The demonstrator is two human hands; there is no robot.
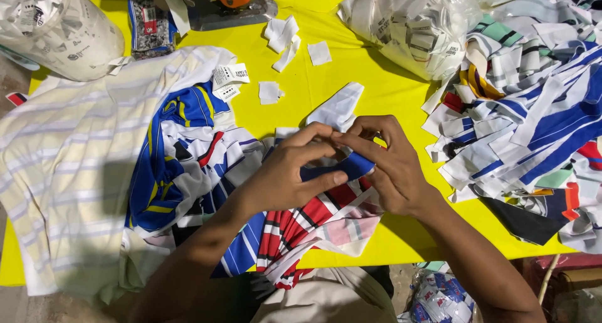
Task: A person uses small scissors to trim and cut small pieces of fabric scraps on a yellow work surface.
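At the fingertips: both hands meet over a folded navy-blue fabric strip [342, 168], held just above the heap at the near middle of the table.
Left hand [285, 172]: thumb under the strip, fingers curled over its top edge and pressed together, pinching the cloth so the fold stays flat.
Right hand [389, 166]: fingertips bent inward and closed on the strip's right end and on a pale piece above it; the grip looks meant to keep the edges lined up against the left hand's hold.
Under the hands: a loose heap of striped knit pieces [301, 226], red, white, pink and blue, lying directly beneath the wrists and hanging over the near table edge, close enough to pick from without reaching.
Left of the heap: a blue and yellow garment piece [172, 166] lying crumpled on a cream striped shirt [69, 166], which is spread wide over the left of the table.
Table: a bright yellow table cover [313, 85], bare in the middle.
Small bits: white label tags [282, 38] scattered above the hands, and a printed tag [229, 78] at the shirt's upper edge.
Right side: a large pile of striped collar and cuff strips [533, 116], well apart from the hands, seemingly kept as a separate stack.
Far edge: two clear plastic bags of white labels, one at the left [53, 25] and one at the right [414, 25]; an orange-topped tool [229, 0] stands between them.
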